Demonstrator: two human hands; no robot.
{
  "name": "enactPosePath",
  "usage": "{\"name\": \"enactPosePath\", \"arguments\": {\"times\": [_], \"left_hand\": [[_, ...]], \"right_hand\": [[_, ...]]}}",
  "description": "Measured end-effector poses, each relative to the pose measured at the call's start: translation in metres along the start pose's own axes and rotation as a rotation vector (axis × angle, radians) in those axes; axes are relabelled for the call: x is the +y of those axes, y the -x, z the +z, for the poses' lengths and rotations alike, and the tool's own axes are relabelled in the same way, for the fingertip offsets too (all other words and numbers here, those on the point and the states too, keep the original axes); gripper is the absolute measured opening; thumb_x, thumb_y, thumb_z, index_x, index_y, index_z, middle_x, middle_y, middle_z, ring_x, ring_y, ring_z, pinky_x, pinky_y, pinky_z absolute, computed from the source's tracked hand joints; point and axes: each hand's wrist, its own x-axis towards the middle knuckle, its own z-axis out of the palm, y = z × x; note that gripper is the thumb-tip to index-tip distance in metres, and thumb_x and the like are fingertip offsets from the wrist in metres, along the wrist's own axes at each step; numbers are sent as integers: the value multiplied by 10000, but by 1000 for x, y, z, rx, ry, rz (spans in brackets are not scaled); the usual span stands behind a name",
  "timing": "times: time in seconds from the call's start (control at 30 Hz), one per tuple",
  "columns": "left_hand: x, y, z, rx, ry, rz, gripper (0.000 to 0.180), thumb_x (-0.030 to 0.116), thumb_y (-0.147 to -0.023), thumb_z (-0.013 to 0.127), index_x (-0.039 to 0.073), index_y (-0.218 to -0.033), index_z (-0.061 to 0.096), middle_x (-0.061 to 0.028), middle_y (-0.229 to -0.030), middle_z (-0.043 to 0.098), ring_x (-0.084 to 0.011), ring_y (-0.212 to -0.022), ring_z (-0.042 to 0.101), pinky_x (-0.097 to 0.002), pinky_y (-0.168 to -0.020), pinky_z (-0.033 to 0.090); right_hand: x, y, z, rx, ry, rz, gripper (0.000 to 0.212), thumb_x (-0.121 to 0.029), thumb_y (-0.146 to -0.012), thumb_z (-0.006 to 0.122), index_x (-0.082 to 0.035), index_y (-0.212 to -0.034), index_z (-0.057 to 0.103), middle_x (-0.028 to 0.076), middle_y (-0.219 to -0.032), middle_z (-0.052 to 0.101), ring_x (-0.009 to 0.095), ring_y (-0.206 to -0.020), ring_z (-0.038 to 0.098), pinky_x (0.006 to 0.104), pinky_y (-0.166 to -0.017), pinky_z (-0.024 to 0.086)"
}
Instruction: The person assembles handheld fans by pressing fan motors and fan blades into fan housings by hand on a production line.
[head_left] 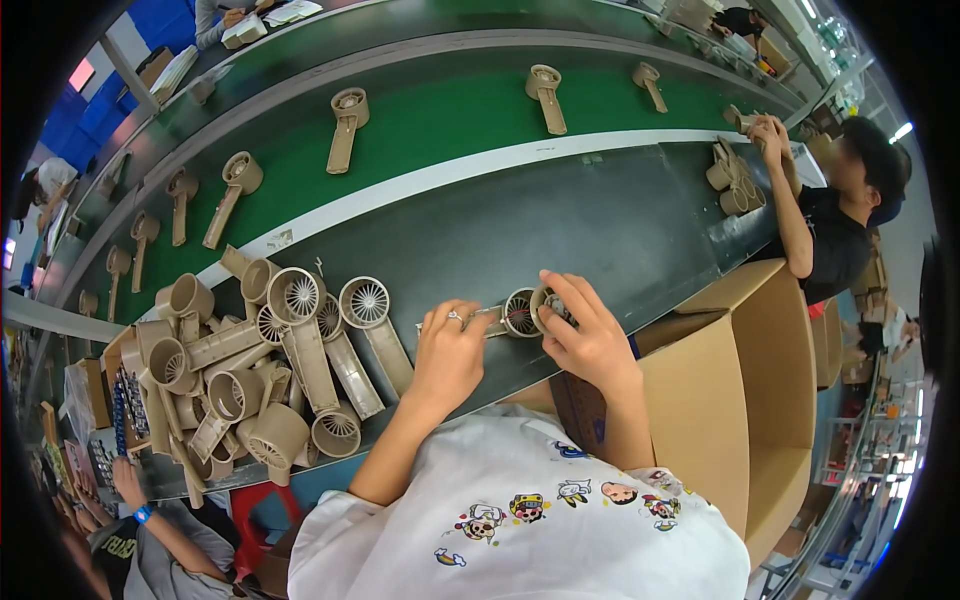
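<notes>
Over the dark worktop, my left hand has its fingers closed on the handle of a beige handheld fan housing. The housing lies with its round, grilled head toward the right, and a thin red wire shows inside it. Beside that head my right hand curls its fingers around a second round beige part, mostly hidden by the fingers. Whether the two parts touch, I cannot tell. To the left, a heap of beige fan housings rises, with one housing lying nearest my left hand.
Beyond a white rail, a green conveyor belt carries several fan housings. An open cardboard box stands at my right. A co-worker handles parts at the far right, near a small pile. Another person's arm reaches in at lower left.
</notes>
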Motion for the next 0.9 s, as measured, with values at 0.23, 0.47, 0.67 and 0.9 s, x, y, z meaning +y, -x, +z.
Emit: {"name": "enactPosePath", "arguments": {"times": [0.23, 0.47, 0.67, 0.9], "left_hand": [[-3, 1, 1, 26, 14, 4, 297, -21, -690, 674, 38, -981, 654, -123, -1063, 624, -313, -1059, 552, -424, -875, 429], [-3, 0, 3, 19, 17, 4, 301, -27, -681, 676, 28, -977, 660, -127, -1047, 623, -304, -1047, 555, -418, -868, 431], [4, -6, 11, -11, 60, -21, 215, 16, -714, 665, 13, -928, 655, -133, -998, 629, -315, -1012, 554, -425, -849, 428], [0, -11, 11, -33, 100, -104, 68, 21, -720, 637, 32, -782, 610, -118, -848, 629, -320, -868, 577, -418, -765, 428]], "right_hand": [[1, -4, -4, 6, 56, -8, 275, 33, -556, 645, 29, -825, 586, 178, -1199, 537, 329, -1028, 565, 402, -838, 517], [-6, -8, -6, -89, 27, -41, 236, -3, -580, 642, 43, -799, 569, 201, -1187, 534, 348, -1018, 561, 429, -866, 502], [-10, -13, 9, -135, 8, -135, 302, 13, -542, 671, 21, -829, 579, 180, -1196, 536, 337, -1011, 567, 389, -829, 518], [-1, -11, 3, -126, -228, 33, 324, -2, -577, 716, -27, -893, 649, 175, -1282, 526, 337, -1046, 583, 381, -816, 525]]}}
